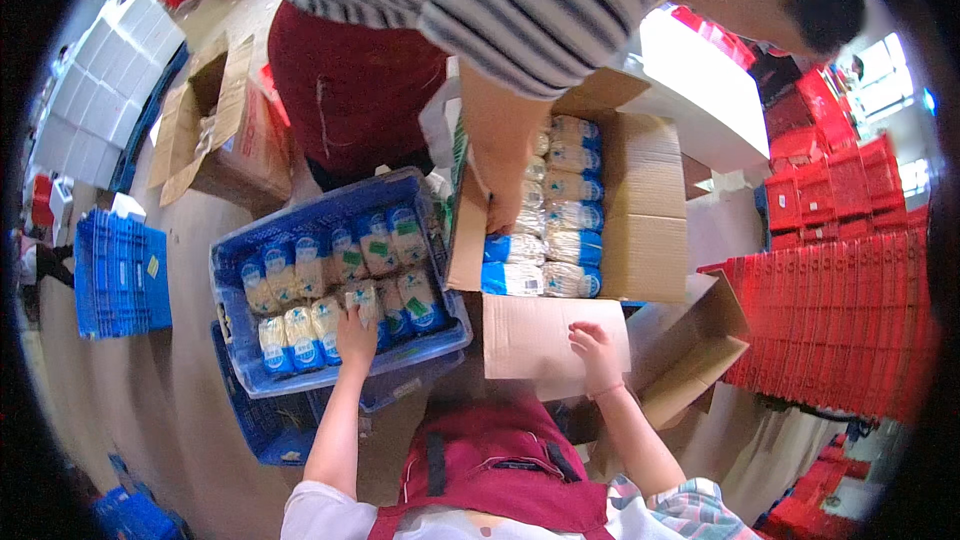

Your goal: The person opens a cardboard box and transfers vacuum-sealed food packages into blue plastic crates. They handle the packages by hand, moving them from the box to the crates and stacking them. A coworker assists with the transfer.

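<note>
Clear-and-blue plastic packs (295, 260) with pale contents, looking like enoki mushrooms, lie in rows inside a blue plastic crate (350, 376) at the left. My left hand (356, 335) reaches into its near row, fingers closed round a pack (365, 298). To the right is an open cardboard box (643, 210) filled with rows of similar packs (573, 218). Above its near flap (520, 340) my right hand (597, 352) hovers, empty, with fingers loosely bent and apart. Across from me, a co-worker's hand (505, 208) reaches down into the box's left side.
Below the crate sits another blue crate (270, 430). An open carton (225, 155) stands at the far left, another (690, 350) beside the box at right. Red crates (830, 320) are stacked along the right, white boxes (110, 85) at the far left. The co-worker leans over the box.
</note>
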A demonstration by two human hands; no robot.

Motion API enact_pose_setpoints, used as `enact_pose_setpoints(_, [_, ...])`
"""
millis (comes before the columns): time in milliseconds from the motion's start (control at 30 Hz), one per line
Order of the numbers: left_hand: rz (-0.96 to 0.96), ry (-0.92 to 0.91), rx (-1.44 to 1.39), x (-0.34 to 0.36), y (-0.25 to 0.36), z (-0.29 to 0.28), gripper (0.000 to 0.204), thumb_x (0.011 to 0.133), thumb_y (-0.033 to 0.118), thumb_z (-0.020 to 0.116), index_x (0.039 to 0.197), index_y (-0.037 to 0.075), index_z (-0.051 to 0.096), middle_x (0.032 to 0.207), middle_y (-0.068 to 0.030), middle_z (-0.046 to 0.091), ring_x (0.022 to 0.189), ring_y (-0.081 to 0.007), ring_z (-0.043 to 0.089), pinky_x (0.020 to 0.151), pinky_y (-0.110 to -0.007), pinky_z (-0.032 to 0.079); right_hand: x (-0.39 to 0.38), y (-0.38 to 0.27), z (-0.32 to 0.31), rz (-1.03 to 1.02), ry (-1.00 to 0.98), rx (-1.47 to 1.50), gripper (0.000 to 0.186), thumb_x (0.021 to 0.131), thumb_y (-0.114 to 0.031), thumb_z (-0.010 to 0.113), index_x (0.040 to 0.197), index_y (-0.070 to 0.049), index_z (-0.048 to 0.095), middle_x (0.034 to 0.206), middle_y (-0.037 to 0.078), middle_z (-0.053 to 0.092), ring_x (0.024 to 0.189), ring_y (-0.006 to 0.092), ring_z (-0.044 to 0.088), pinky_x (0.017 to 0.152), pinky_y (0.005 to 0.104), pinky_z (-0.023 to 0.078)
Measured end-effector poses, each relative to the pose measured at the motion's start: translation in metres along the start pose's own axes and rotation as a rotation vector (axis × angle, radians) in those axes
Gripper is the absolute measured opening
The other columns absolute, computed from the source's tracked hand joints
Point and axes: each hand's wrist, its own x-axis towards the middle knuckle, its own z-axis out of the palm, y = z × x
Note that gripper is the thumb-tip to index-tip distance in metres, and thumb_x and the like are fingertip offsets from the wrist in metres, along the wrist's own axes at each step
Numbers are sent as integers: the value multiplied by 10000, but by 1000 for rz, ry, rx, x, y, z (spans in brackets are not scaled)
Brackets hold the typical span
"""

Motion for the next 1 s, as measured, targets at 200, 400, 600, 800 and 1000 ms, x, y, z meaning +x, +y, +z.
enact_pose_setpoints(200, [209,66,-500,-67,124,-62,148,828,47,560,972,26,581,826,-88,560,754,-205,557,653,-306,460,45,11,-37,-117,37,-207,257,851,-176,619,1076,-61,571,1072,64,591,973,182,563,870,311,439])
enact_pose_setpoints(400, [628,-124,-539,-92,219,-46,146,819,29,561,963,25,585,881,-133,576,812,-284,577,726,-361,477,51,47,-41,-465,9,-1127,635,737,-308,711,1278,-88,461,1401,196,329,1309,380,283,1066,474,271])
enact_pose_setpoints(600, [750,-215,-340,-47,258,-2,235,795,66,568,1026,26,588,952,-151,611,915,-315,582,810,-393,473,53,76,-34,-587,131,-1288,745,668,-337,759,1315,-144,443,1445,153,269,1343,380,219,1086,499,228])
enact_pose_setpoints(800, [765,-315,-6,2,275,53,295,780,100,567,1064,18,571,999,-164,601,965,-322,565,865,-420,455,50,73,-40,-634,125,-1208,760,643,-334,776,1310,-196,440,1446,124,275,1346,354,221,1083,490,232])
enact_pose_setpoints(1000, [525,-343,449,49,281,100,466,784,90,538,1229,-3,435,1186,-183,503,1108,-317,485,946,-419,407,52,79,-45,-634,154,-1170,757,650,-326,768,1316,-189,435,1448,118,268,1351,351,207,1092,480,215])
